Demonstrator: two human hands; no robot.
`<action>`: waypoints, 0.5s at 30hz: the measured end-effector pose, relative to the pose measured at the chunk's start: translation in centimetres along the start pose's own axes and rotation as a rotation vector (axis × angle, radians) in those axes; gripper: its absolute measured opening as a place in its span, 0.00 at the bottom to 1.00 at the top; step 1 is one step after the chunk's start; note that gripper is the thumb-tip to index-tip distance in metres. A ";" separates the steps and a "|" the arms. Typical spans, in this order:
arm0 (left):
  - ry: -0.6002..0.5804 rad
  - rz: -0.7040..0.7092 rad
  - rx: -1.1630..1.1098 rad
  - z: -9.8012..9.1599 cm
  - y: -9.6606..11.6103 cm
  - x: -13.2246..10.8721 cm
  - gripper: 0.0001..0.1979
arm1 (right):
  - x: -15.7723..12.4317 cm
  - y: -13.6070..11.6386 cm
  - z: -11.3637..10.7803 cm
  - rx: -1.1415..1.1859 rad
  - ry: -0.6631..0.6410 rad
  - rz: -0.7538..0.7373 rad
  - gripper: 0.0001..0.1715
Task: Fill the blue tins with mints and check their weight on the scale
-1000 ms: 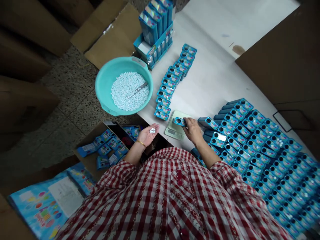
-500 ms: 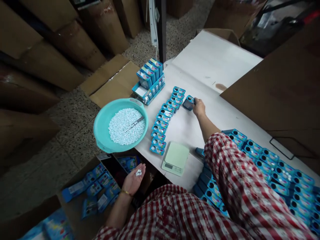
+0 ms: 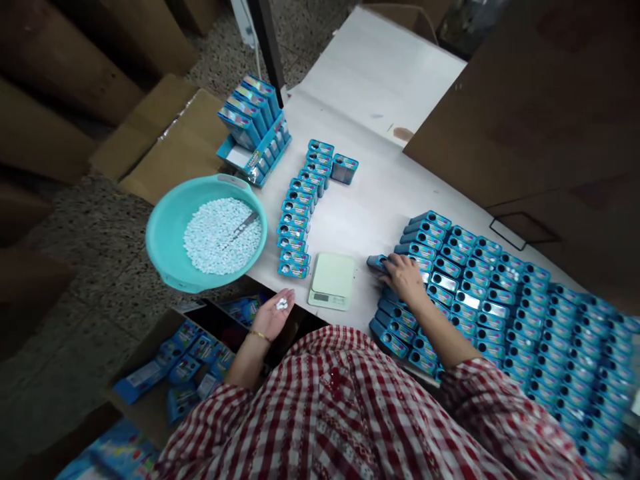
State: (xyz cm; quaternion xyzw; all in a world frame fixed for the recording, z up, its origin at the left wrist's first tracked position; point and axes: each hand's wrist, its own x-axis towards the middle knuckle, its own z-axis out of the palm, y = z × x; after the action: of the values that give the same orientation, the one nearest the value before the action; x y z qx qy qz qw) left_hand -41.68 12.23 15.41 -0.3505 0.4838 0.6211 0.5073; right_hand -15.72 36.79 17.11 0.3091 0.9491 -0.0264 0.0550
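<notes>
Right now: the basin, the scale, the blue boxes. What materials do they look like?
Basin: moulded plastic, teal, smooth semi-gloss, with moulded handle tabs. Scale: pale green plastic casing, matte, it seems. Blue boxes: glossy printed shells, a few with silvery faces, so possibly tin; plastic not ruled out.

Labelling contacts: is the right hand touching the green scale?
Apart. The head view shows a strip of bare table between the right hand and the scale; the hand lies on the blue boxes beside it.
</notes>
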 end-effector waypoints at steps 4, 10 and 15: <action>-0.064 0.013 0.022 1.0 -0.4 -0.7 0.10 | -0.2 -2.1 0.1 -0.070 0.026 0.017 0.12; -0.081 0.003 -0.020 0.9 -1.1 -1.2 0.10 | 2.0 -7.4 -2.8 0.010 0.013 -0.201 0.15; -0.097 -0.003 -0.037 0.4 -1.5 -1.5 0.11 | 3.8 -11.2 -2.0 0.071 -0.041 -0.273 0.15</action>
State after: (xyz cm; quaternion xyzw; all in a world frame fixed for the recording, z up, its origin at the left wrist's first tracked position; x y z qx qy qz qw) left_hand -39.82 12.20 16.52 -0.3301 0.4464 0.6456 0.5244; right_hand -25.58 30.11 18.81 0.1781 0.9794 -0.0736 0.0596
